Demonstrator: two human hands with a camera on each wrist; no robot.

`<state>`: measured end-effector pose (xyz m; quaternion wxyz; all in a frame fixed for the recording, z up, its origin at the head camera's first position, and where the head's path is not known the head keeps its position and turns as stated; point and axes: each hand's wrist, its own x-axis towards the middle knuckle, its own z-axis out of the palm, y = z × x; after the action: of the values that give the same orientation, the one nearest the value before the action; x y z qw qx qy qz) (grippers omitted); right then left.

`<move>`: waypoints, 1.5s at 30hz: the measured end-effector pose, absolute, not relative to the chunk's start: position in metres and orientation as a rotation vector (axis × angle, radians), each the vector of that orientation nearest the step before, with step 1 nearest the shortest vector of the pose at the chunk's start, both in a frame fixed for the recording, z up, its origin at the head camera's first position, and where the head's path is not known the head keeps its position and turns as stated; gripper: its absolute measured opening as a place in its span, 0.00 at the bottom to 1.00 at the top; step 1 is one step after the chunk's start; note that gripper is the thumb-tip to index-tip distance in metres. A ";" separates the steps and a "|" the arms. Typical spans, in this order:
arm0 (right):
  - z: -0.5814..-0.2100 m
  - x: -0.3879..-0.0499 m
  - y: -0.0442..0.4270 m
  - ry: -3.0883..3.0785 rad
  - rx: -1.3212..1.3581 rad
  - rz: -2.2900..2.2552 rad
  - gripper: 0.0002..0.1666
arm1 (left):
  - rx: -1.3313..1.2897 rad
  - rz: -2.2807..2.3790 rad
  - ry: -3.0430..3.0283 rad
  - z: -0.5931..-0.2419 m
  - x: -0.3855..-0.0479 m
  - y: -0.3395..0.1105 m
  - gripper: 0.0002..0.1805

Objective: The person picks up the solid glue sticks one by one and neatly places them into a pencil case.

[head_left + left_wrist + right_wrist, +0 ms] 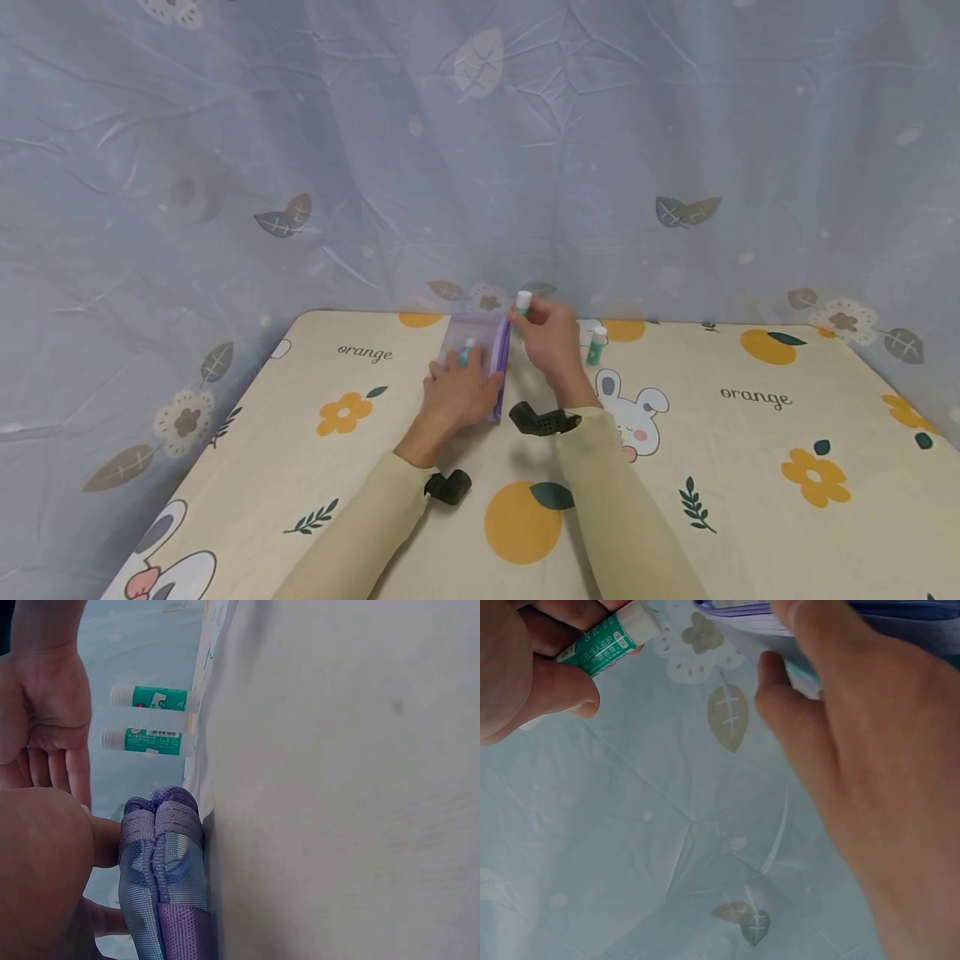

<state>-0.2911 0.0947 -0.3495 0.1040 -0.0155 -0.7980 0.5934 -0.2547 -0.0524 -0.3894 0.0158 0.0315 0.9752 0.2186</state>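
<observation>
One glue stick (523,302) sits in the right grip (552,337).

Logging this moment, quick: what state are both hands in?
Left hand: open, resting on the purple pouch.
Right hand: closed, holding a glue stick.

Pouched tube (467,351), apparently partly hidden

The left sleeve (367,525) and right sleeve (622,500) are plain pale yellow; the left wrist camera (450,487) is black, the right wrist camera (542,420) black with small holes. Left hand (459,392) and right hand (551,339) are bare.
</observation>
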 end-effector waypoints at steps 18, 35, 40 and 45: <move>-0.372 -0.295 0.089 -2.456 -0.088 1.664 0.19 | 0.105 0.680 3.049 -0.390 -0.253 -0.052 0.38; -0.386 -0.300 0.088 -2.505 -0.122 1.624 0.20 | 0.106 0.661 3.041 -0.390 -0.254 -0.053 0.39; -0.388 -0.300 0.088 -2.492 -0.131 1.651 0.19 | 0.105 0.685 3.056 -0.401 -0.263 -0.053 0.38; -0.390 -0.301 0.088 -2.501 -0.132 1.652 0.19 | 0.107 0.656 3.089 -0.421 -0.277 -0.054 0.39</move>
<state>-0.3006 0.0877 -0.3902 0.0707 -0.0439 -0.8315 0.5492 -0.2768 -0.0541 -0.4210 -0.0088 0.0339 0.9776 0.2076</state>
